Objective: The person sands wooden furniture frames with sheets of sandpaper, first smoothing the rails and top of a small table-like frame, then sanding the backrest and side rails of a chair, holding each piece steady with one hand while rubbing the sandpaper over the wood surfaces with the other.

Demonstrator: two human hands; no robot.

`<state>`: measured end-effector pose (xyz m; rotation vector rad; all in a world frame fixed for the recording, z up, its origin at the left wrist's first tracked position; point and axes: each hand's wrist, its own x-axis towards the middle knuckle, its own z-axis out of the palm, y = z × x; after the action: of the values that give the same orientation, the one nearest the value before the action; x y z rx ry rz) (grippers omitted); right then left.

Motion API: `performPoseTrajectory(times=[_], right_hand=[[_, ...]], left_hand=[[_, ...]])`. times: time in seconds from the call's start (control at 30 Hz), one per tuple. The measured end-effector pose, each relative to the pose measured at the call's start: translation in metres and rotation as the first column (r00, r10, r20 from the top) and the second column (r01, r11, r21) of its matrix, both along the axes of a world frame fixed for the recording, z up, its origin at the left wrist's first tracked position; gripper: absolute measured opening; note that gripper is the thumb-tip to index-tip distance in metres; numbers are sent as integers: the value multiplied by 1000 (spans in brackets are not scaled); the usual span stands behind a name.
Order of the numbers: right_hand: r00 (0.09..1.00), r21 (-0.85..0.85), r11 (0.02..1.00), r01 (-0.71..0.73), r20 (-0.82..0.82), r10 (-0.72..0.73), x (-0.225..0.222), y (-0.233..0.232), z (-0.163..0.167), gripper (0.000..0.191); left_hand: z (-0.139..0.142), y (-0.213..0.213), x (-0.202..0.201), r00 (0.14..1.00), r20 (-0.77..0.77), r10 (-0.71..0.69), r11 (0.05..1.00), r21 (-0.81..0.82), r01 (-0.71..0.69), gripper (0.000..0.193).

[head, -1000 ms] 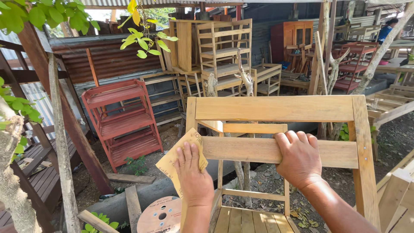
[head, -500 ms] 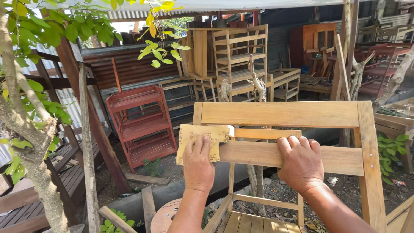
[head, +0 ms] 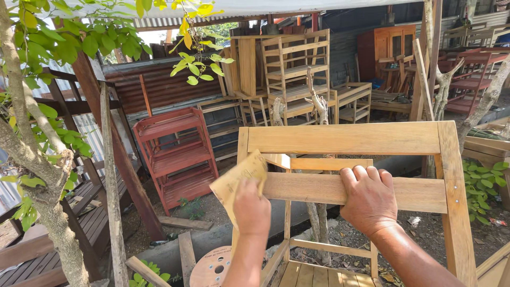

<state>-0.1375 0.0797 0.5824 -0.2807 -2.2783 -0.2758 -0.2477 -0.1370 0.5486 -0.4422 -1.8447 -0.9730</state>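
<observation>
Frame: the bare wooden frame (head: 345,139) stands upright right in front of me, its top rail level and its side posts running down out of view.
Rail in hand: the middle rail (head: 419,194) runs left to right across the frame, long axis square to my line of sight, just below the top rail.
My left hand (head: 252,208): curled closed around a sheet of tan sandpaper (head: 237,178), pressing it against the left end of that rail, where it meets the left post. The sheet sticks up past my knuckles and partly covers the post.
My right hand (head: 370,197): fingers folded over the top edge of the same rail near its middle, palm flat on its face, holding nothing else.
Which hand is nearer the joint: the left one, which lies on it; the right sits well apart along the rail, toward the right post.
Direction of the rail from the paper: it stretches away to my right, under my right hand and on to the far post.
Behind: a red slatted rack (head: 178,154) and stacked unpainted shelves (head: 292,69) stand farther back.
</observation>
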Motion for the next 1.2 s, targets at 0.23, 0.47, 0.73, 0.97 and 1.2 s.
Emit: performPoseTrajectory(times=[0.23,0.47,0.73,0.97,1.2], right_hand=[[1000,-2,1000,-17,-6,17,2,-1,1,48],[998,-45,999,9,68,-6,2,-3,4,52],[999,-35,999,10,42,-8,0,-1,-1,58],[1000,-38,999,5,27,-4,-2,0,0,55],[999,-38,999,14,50,-12,0,-2,2,55]], left_hand=[[1,-8,-7,993,114,10,997,70,-18,24],[-8,-4,-2,997,61,-55,997,-59,59,20],[-5,-18,-5,998,-51,-48,999,-23,47,25],[1,-27,-14,992,-105,-65,997,-58,59,31],[-5,-40,-7,975,-102,-199,967,-183,179,28]])
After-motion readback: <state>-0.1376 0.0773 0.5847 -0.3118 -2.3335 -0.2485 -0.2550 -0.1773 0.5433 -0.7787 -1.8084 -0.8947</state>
